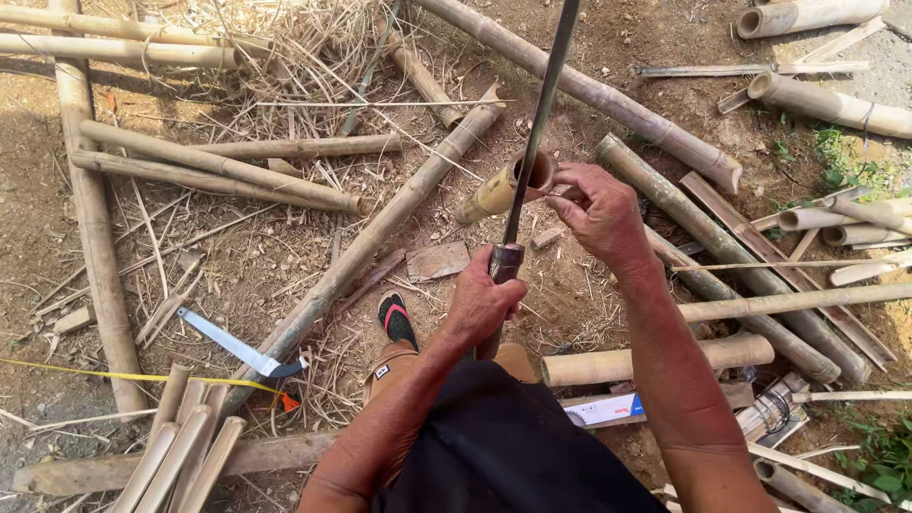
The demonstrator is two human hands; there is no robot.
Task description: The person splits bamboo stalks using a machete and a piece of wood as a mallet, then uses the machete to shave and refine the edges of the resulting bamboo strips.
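Left hand (483,302): fist closed around the handle of a long blade (538,119).
Right hand (600,211): fingers curled, gripping the short bamboo tube (502,189).
Bamboo tube: raised, touching the blade.

Pale yellow-tan bamboo poles (218,171), dry brown dirt ground (28,218), black sandal with pink straps (396,321), silver saw blade (228,340), yellow tape measure strip (85,372), black shorts (503,446), green weeds (845,157)
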